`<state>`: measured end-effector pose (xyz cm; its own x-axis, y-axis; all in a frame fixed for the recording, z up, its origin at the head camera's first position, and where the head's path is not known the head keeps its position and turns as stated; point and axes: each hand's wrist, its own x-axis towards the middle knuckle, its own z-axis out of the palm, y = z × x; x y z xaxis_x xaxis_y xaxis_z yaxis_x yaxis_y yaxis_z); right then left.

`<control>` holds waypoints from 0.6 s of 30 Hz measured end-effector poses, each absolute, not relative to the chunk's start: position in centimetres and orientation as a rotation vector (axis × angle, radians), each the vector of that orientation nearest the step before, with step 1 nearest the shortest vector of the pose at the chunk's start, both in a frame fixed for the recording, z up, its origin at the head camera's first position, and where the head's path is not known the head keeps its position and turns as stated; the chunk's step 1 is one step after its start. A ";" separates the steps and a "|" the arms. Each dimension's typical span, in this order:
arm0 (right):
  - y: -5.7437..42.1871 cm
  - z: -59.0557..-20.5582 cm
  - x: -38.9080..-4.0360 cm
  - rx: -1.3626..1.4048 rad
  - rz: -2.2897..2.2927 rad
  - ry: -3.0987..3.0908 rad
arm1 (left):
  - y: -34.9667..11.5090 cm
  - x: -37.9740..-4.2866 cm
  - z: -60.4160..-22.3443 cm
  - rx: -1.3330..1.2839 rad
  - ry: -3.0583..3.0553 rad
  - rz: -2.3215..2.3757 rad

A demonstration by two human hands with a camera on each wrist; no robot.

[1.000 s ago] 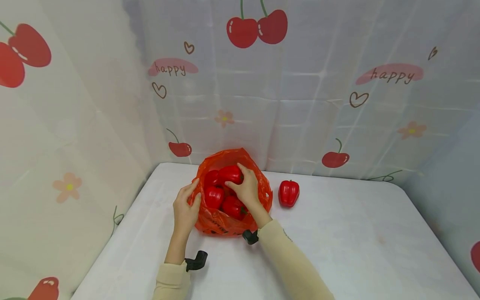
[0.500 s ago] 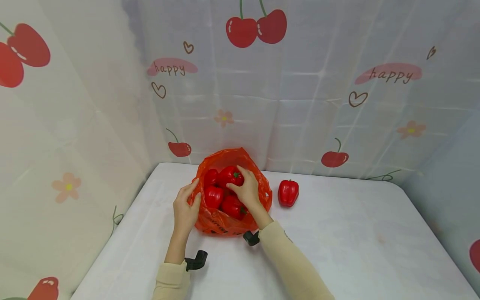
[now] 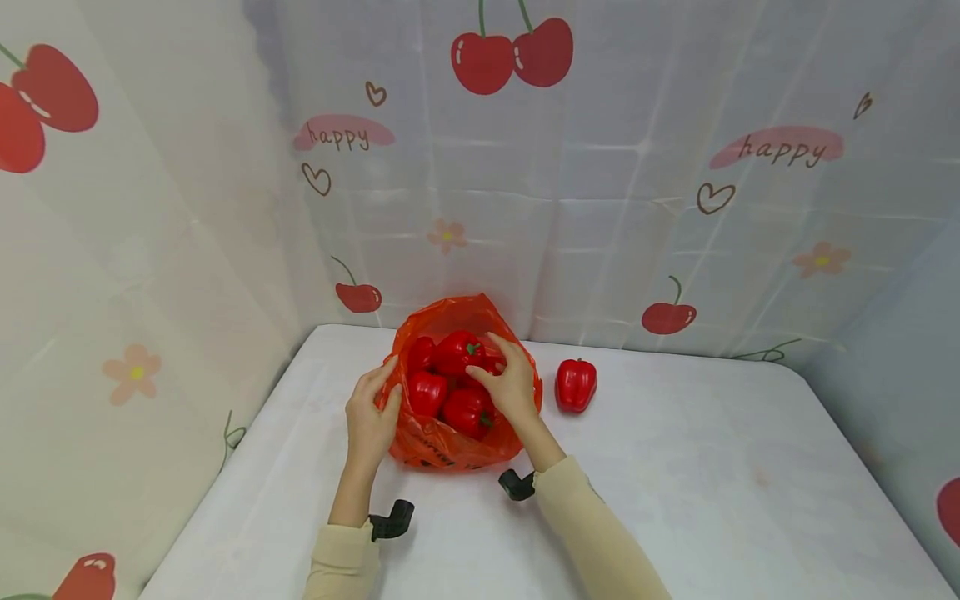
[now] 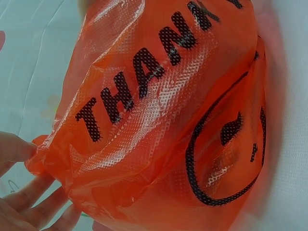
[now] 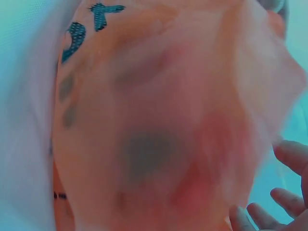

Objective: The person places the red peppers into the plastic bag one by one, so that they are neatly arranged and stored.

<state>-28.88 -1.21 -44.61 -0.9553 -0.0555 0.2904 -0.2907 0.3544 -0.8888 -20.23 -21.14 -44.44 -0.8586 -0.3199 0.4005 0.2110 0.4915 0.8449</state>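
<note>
An orange-red plastic bag stands with its mouth spread wide, several red bell peppers inside. One bell pepper with a green stem lies uppermost toward the back. My left hand pinches the bag's left rim; in the left wrist view the thumb and fingers are on either side of the plastic. Over the right part of the mouth, my right hand has thumb and fingers apart with nothing between them. The right wrist view shows its fingers spread beside the blurred bag.
Another red bell pepper lies on the white table, just right of the bag. Behind the table hangs a pale curtain printed with cherries and hearts.
My right hand has let go of the uppermost pepper and moved slightly right and back toward me. That pepper turned so its stem shows. My left hand keeps its hold on the rim.
</note>
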 end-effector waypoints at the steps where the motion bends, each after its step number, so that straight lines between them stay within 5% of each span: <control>1: -0.9 -44.5 -28.7 0.319 1.651 -2.390 | -21.2 -20.3 -44.4 0.089 -2.221 -1.361; 18: 7.0 -44.8 -27.4 0.175 1.603 -2.202 | -21.1 -20.3 -44.6 0.076 -2.199 -1.364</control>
<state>-27.42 7.04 -44.78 -0.9083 0.1366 0.3954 -0.3344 0.3310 -0.8824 -20.32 -21.15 -44.61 -0.8494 -0.3230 0.4173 0.2303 0.4847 0.8438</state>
